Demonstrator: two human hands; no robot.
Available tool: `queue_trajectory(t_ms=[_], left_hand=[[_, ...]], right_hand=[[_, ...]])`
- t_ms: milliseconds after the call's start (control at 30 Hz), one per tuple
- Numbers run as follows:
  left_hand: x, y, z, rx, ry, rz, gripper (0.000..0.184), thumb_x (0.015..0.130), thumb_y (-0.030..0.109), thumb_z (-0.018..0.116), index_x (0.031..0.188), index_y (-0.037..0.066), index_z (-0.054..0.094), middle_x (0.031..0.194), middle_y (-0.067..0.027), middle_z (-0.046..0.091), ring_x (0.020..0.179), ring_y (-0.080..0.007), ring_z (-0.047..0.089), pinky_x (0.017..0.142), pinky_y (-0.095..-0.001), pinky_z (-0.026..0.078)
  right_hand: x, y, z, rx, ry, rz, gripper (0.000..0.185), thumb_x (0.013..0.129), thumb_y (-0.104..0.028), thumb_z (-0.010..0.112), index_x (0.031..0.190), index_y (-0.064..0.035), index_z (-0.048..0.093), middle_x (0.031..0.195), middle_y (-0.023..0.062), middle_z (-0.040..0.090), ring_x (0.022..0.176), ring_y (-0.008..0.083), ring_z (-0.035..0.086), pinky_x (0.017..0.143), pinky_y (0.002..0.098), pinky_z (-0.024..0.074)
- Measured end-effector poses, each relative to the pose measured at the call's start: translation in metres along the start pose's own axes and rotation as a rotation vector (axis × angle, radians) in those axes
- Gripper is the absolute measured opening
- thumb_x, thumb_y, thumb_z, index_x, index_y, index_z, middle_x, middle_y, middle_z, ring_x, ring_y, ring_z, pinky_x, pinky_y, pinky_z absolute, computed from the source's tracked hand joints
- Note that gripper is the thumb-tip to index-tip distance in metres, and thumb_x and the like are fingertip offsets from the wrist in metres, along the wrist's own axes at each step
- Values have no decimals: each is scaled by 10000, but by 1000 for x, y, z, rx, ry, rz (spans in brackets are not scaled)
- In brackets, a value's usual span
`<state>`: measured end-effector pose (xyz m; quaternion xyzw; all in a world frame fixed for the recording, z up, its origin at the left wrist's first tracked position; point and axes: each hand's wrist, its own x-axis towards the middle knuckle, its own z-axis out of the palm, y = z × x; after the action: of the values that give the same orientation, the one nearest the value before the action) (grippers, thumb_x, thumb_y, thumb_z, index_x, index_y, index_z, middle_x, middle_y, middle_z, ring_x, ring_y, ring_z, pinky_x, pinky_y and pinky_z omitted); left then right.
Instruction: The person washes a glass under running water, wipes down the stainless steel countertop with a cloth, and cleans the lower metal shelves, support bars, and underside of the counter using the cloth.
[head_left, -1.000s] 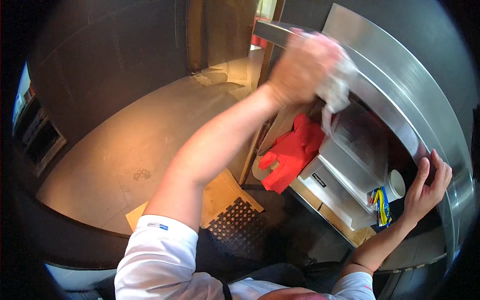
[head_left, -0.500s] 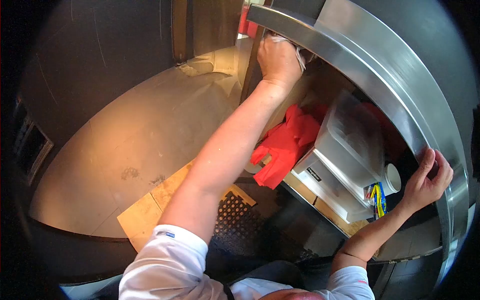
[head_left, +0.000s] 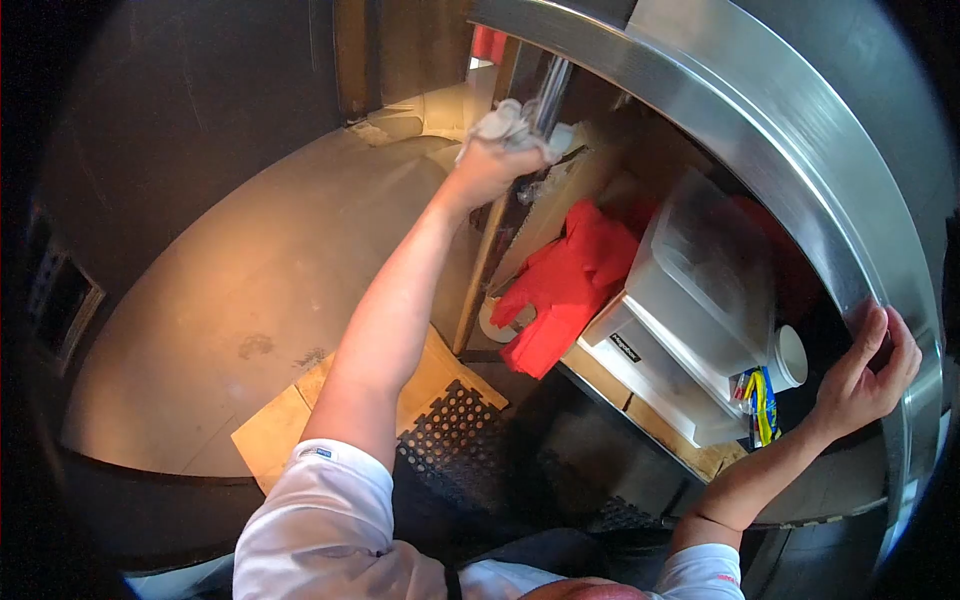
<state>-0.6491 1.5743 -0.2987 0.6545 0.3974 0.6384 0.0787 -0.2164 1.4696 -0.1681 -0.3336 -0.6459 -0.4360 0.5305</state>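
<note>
My left hand is closed around a crumpled white cloth, somewhat blurred by motion. The cloth presses against a shiny metal post under the left end of the steel counter. At the right, my right hand grips the counter's front edge, its fingertips partly hidden there. Beneath the counter, between my two arms, a red cloth or garment hangs over the shelf's edge.
On the shelf under the counter stand a clear plastic bin, a white box, a white cup and a yellow-blue packet. Flattened cardboard and a black perforated mat lie on the floor.
My left hand with the white cloth has moved down and left from under the counter's edge, exposing the metal post. My right hand stays on the edge.
</note>
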Motion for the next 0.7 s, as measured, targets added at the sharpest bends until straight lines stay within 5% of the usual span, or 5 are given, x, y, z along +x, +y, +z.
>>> queue_trajectory(t_ms=[133,400,533,567,700], left_hand=[[-35,4,6,-376,-6,-191,215,794,84,717,977,47,609,884,3,624,831,-91,599,741,-251,485],[-127,-79,10,-53,-117,-173,206,759,189,794,881,45,715,927,-5,607,907,-156,553,785,-332,457],[-181,-123,23,-482,69,-585,327,875,327,738,1100,113,634,934,16,595,884,-124,548,770,-300,470],[-198,-142,29,-533,150,-645,440,912,469,669,1184,137,570,949,36,587,857,-110,543,747,-286,470],[-207,-138,40,-533,227,-820,507,939,581,554,1178,135,575,986,32,604,866,-112,555,734,-289,467]], right_hand=[[-4,5,5,-25,34,-2,172,950,-162,659,985,5,677,922,85,642,825,165,602,743,277,483],[-6,13,4,-134,8,-53,158,952,-174,657,992,-26,695,921,59,657,804,125,590,723,261,486],[-6,18,9,-65,42,-46,166,949,-198,662,991,-43,704,917,50,664,811,128,597,722,262,486],[-6,19,8,-92,37,-58,166,948,-201,664,987,-45,706,915,49,665,813,129,599,722,261,486],[-5,16,8,-127,44,-33,173,939,-215,678,966,-48,714,895,47,666,821,130,602,726,266,487]])
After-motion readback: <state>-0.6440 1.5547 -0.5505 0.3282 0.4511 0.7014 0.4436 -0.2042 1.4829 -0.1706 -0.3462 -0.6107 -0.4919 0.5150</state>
